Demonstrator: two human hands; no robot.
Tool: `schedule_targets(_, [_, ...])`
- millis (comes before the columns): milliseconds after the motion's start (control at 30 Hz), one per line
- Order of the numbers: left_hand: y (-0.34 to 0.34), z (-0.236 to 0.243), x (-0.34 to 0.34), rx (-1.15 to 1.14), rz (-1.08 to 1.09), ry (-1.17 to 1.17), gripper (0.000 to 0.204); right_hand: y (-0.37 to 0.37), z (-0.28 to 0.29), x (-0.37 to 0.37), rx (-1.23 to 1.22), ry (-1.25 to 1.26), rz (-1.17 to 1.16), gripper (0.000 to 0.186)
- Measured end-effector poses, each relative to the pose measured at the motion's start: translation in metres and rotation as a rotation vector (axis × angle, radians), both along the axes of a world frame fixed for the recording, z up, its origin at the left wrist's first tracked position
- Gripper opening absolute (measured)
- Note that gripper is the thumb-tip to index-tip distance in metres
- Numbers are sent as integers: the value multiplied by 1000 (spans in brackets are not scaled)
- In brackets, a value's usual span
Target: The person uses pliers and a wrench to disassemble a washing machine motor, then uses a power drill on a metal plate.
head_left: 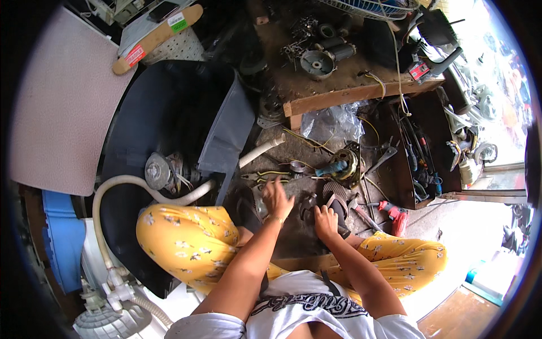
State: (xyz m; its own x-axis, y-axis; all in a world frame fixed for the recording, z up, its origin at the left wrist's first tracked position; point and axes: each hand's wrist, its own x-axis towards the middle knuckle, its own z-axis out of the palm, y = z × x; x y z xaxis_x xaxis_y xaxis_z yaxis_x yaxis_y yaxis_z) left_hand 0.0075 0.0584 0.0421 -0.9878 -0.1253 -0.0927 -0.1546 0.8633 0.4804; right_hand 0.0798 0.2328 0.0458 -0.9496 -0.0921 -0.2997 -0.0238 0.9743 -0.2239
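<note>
My left hand [276,199] is raised with fingers apart just below yellow-handled pliers [262,175] on the floor. My right hand [326,221] has its fingers curled on a small dark part [309,204], whose details I cannot make out, between my sandalled feet. Above it sits an open motor assembly [352,165] with a teal-handled tool [330,168] across it. A small metal ring-shaped part [297,167] lies beside the pliers. A hammer [361,216] and a red power drill [397,217] lie to the right.
A black tub [135,118] holding a motor with a pale hose fills the left. A wooden bench [355,90] with motor parts is at the top. A tool box [403,110] stands right, and a clear plastic bag [326,123] lies under the bench.
</note>
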Motion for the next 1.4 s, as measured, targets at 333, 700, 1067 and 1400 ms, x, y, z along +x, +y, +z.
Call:
schedule_targets(333, [-36,-56,43,-588,-52,-311,65,28,29,-29,-169,-135,63,35])
schedule_targets(700, [-42,41,11,110,59,-64,48,119,24,-61,-93,-413,89,32])
schedule_targets(1067, [-95,255,47,1307,320,-167,38,-79,-22,-97,-252,98,428,30])
schedule_targets(1400, [-111,294,58,1015,279,32,24,-127,-78,-137,54,185,431,23])
